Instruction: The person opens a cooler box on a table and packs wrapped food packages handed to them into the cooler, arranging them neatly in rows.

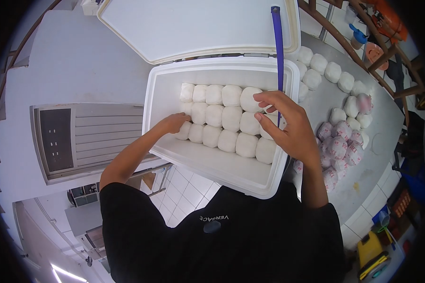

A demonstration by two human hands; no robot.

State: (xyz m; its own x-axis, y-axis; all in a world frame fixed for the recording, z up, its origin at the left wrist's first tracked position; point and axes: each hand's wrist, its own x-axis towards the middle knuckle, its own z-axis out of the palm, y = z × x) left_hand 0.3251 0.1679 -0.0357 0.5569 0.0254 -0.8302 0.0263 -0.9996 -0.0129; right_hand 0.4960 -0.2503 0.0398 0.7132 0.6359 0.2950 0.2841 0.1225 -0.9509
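Note:
An open white cooler box (pixel 212 165) in front of me holds rows of round white balls (pixel 231 118), packed side by side; they may be wrapped, but I cannot make out the covering. At the left end of the nearest row, my left hand (pixel 175 123) bends its fingers over a white ball (pixel 182 132) and touches it. Above the right end of the rows, my right hand (pixel 290 127) is open, thumb and fingers apart, nothing between them. It hides some of the balls there.
The cooler's lid (pixel 198 28) stands open at the far side, with a purple strap (pixel 278 52) running down into the box. On the metal table (pixel 378 165) at right lie more white balls (pixel 333 72) and a pile of balls in pink-printed wrapping (pixel 337 147). A wooden rail (pixel 335 33) runs behind.

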